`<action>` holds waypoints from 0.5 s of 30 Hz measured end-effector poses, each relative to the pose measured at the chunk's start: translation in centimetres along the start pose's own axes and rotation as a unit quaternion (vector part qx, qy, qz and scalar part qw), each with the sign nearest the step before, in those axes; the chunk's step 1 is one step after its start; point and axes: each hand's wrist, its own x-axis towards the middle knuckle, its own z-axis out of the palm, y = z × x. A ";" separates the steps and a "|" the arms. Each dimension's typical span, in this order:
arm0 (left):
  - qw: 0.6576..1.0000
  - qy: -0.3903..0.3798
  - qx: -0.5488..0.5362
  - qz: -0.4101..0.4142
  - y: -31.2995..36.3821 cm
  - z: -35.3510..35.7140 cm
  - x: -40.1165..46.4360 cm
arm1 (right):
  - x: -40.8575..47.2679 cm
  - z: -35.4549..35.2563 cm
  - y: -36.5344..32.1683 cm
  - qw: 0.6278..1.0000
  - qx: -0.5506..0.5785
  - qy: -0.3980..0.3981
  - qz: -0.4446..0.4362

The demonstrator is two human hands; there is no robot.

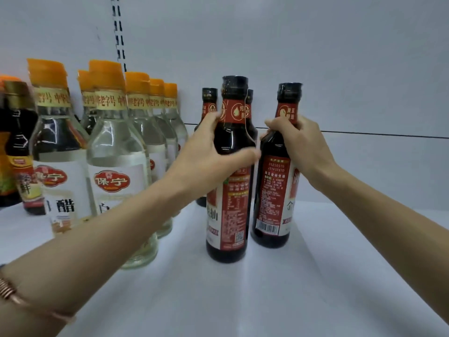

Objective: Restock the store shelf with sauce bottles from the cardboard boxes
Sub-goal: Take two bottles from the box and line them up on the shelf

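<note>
Nearest the lens, a thin rose-gold metal bangle (pixel 14 294) is sitting on the left forearm, which is stretching up across the smooth white shelf board (pixel 243 300). Both hands are working apart, each one clamped on its own bottle. The left hand (pixel 209 152) is wrapping its fingers and thumb round the rounded shoulder of a tall dark glass sauce bottle with a red paper label and black shrink-wrapped cap (pixel 229 190), which is standing upright on the shelf near its middle. The right hand (pixel 298 142) is gripping the neck of a second dark sauce bottle with a barcode on its red label (pixel 273 190), which is standing just beside the first, to its right and slightly further back. Two more dark red-labelled bottles (pixel 209 103) are showing behind them, close to the pale matte back panel (pixel 315 57). To the left, clear glass vinegar bottles with orange plastic caps and white labels (pixel 116 166) are crowding together in rows, glossy and round-shouldered, with the front one touching the left forearm. Further left, a dark bottle with a gold-banded neck (pixel 19 154) is standing at the frame's edge. Open white shelf is spreading in front of the held bottles and off to the right.
</note>
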 end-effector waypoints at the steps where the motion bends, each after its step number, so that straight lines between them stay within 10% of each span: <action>1: 0.999 -0.025 -0.020 -0.025 -0.6 -0.2 -0.6 | -0.1 -0.1 0.0 1.000 -0.006 -0.008 0.004; 6: 0.979 -0.128 0.008 -0.161 -4.0 0.5 -4.3 | -1.6 -0.9 1.0 0.987 0.098 -0.117 0.055; 15: 0.988 -0.043 0.026 -0.148 -5.2 1.3 -4.3 | -6.3 -1.8 4.3 0.957 -0.004 -0.255 0.137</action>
